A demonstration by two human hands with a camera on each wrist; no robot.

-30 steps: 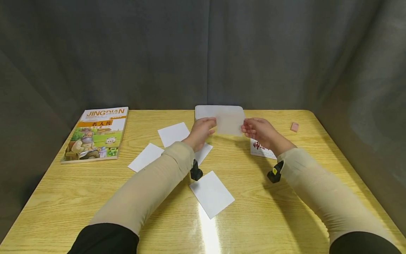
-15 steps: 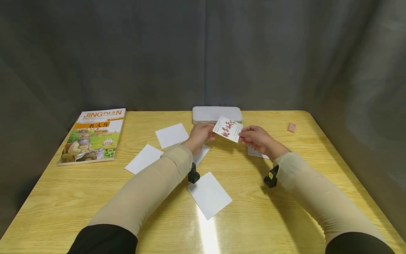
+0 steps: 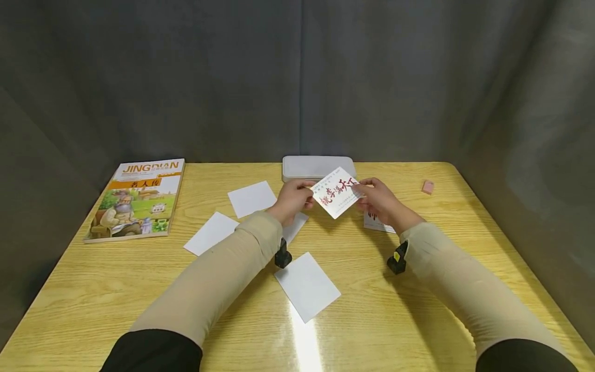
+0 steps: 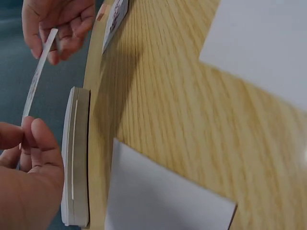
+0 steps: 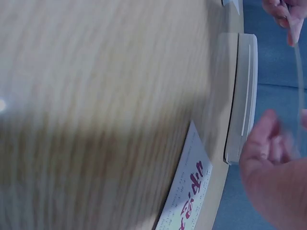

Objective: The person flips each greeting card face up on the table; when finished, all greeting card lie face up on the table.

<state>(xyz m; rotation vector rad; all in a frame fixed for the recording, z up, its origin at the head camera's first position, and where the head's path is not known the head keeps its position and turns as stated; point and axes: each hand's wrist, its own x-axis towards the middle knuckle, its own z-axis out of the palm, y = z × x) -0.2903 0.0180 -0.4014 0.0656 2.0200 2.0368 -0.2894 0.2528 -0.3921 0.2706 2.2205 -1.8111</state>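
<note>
A white card with red Chinese lettering (image 3: 335, 194) is held up above the table, tilted, between the two hands. My left hand (image 3: 292, 200) pinches its left corner between thumb and fingers, as the left wrist view also shows. At the card's right corner, my right hand (image 3: 378, 201) holds it with curled fingers, blurred in the right wrist view. Another printed card (image 5: 184, 201) lies on the table below the right hand. Blank white cards lie around the left arm: one (image 3: 252, 199) at the back, one (image 3: 212, 232) further left, one (image 3: 294, 227) partly hidden by the left hand, one (image 3: 308, 287) in front.
Behind the hands, a white flat case (image 3: 318, 166) with rounded corners stands at the table's far edge. A colourful book (image 3: 137, 201) lies at the back left. The small pink block (image 3: 427, 187) is at the back right. Dark curtains surround the wooden table (image 3: 372, 320).
The held card has gone from a blank face to its red-lettered face, then turned and tilted so more lettering shows. The right hand has shifted along its edge. The cards on the table stay put.
</note>
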